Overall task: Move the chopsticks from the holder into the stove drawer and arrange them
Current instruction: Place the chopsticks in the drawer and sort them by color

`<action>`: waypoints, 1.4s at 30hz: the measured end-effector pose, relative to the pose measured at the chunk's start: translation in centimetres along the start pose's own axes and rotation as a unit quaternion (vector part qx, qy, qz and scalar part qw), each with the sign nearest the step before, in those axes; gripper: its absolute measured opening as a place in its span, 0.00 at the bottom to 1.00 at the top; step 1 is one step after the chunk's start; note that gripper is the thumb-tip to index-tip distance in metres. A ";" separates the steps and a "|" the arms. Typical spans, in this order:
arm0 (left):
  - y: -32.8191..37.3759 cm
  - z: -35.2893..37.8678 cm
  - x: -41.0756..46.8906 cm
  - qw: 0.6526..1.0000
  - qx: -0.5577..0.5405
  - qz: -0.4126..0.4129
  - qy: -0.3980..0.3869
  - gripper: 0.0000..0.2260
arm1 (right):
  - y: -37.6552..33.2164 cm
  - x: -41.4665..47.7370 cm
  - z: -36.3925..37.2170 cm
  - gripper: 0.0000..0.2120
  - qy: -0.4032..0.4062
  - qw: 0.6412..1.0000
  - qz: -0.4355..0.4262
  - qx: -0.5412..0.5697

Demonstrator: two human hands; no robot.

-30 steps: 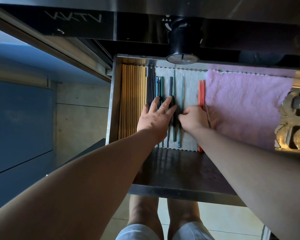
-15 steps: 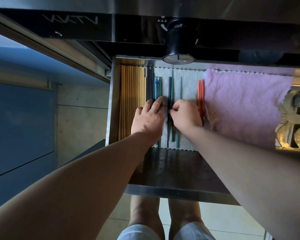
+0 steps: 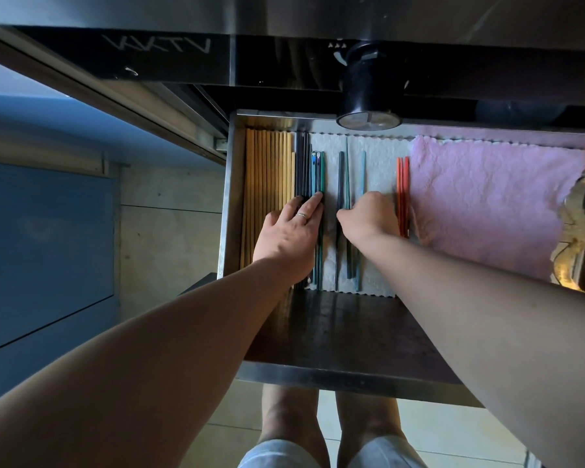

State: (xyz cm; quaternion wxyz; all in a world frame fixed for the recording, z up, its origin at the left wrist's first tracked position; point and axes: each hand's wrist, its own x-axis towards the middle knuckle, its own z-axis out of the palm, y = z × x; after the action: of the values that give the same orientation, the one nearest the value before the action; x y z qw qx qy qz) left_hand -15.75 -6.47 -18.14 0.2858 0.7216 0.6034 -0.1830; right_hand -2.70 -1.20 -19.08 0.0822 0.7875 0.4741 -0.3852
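The stove drawer (image 3: 228,204) is pulled out. Wooden chopsticks (image 3: 267,177) lie in a row along its left wall, then dark chopsticks (image 3: 303,163) and a blue-and-teal set (image 3: 319,173). My left hand (image 3: 289,234) lies flat, its fingertips pressing on the dark and teal sticks. Three loose chopsticks (image 3: 348,170), grey, teal and light blue, lie spaced apart on the white liner (image 3: 379,157). My right hand (image 3: 368,217) is curled over their middle. Red-orange chopsticks (image 3: 402,180) lie just right of it. No holder is in view.
A pink cloth (image 3: 493,204) covers the drawer's right part. A black stove knob (image 3: 368,96) juts out above the drawer's back edge. The drawer's bare dark floor (image 3: 345,329) runs to its front lip. My legs stand below it, and a blue cabinet (image 3: 44,244) is at the left.
My left hand has drawn left off the grey chopstick and onto the dark and teal sticks. My right hand has shifted slightly left over the loose chopsticks.
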 end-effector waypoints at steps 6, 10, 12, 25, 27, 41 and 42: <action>-0.2 0.2 -0.1 1.000 -0.023 0.000 -0.004 0.33 | 0.1 -1.0 0.4 0.16 -0.038 0.998 -0.042 0.006; -0.5 0.0 -0.2 0.999 -0.034 0.006 -0.014 0.34 | 0.0 -0.8 1.2 0.10 -0.060 0.997 -0.046 -0.007; -0.7 -0.1 -0.3 0.999 -0.039 0.008 -0.015 0.34 | 0.0 -0.7 1.4 0.10 -0.061 0.997 -0.043 0.001; 0.1 -0.2 -0.1 0.999 -0.022 -0.003 -0.044 0.36 | 2.1 -0.1 0.0 0.09 0.019 0.998 -0.039 -0.034; 0.1 -0.2 -0.2 0.999 -0.032 -0.002 -0.041 0.36 | 2.1 -0.1 0.0 0.07 0.001 0.998 -0.039 -0.044; 1.7 -1.0 1.7 0.957 -0.226 -0.164 0.081 0.14 | 1.8 -2.0 -0.3 0.06 -0.008 0.995 -0.043 0.091; 1.8 -1.0 1.7 0.954 -0.232 -0.172 0.081 0.14 | 1.7 -2.1 -0.3 0.05 -0.010 0.993 -0.053 0.105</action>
State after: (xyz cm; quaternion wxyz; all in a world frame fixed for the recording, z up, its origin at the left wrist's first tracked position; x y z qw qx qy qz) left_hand -13.68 -4.67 -18.06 0.3596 0.5332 0.7653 -0.0258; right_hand -1.69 -3.40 -17.89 -0.0163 0.7617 0.4709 -0.4447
